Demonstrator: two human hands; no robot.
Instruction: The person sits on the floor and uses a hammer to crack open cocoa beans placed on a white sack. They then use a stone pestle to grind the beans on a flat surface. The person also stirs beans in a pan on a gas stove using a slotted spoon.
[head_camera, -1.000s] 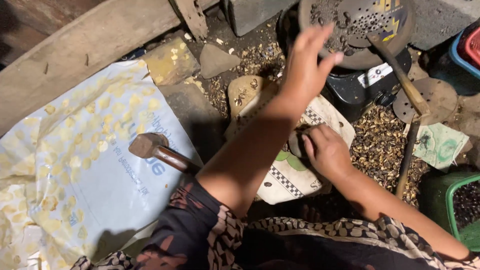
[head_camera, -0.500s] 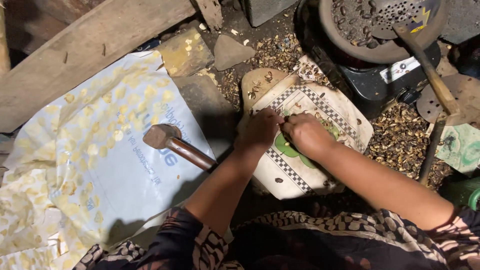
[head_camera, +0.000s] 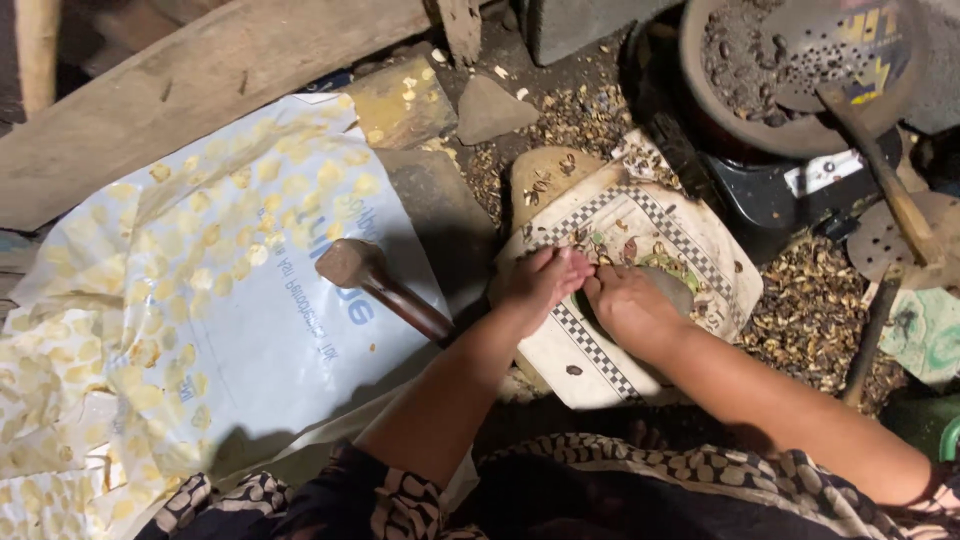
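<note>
Working piece: a small nut or shell fragment, too small for us to resolve, pinched where the two hands meet over the white tile with checkered border (head_camera: 590, 340). The tile lies tilted on the ground, scattered with bits of shell.

Left hand (head_camera: 540, 285): fingers drawn narrow, tips together on the piece. Right hand (head_camera: 630, 310): curled close, fingertips against the left; whether it grips anything of its own we cannot tell.

Surroundings: wooden mallet (head_camera: 375, 285) lies head-up just left of the left forearm, on the pale plastic sack (head_camera: 230, 330) spread with yellowish kernels (head_camera: 210, 240). A heap of dark shells (head_camera: 800, 310) sits right of the tile. Above, a round pan of dark roasted nuts (head_camera: 740, 70) with a perforated ladle (head_camera: 850, 50) resting in it.

Risks, as we judge them:
- The piece is tiny and held by fingertips only; a slip would drop it among the shell litter, hard to find.
- Sharp shell edges could nick the fingertips.
- The tile looks unevenly seated; pressure near an edge might rock it and spill what lies on it.
- The left elbow is near the mallet handle; a knock could roll it across the kernels.
</note>
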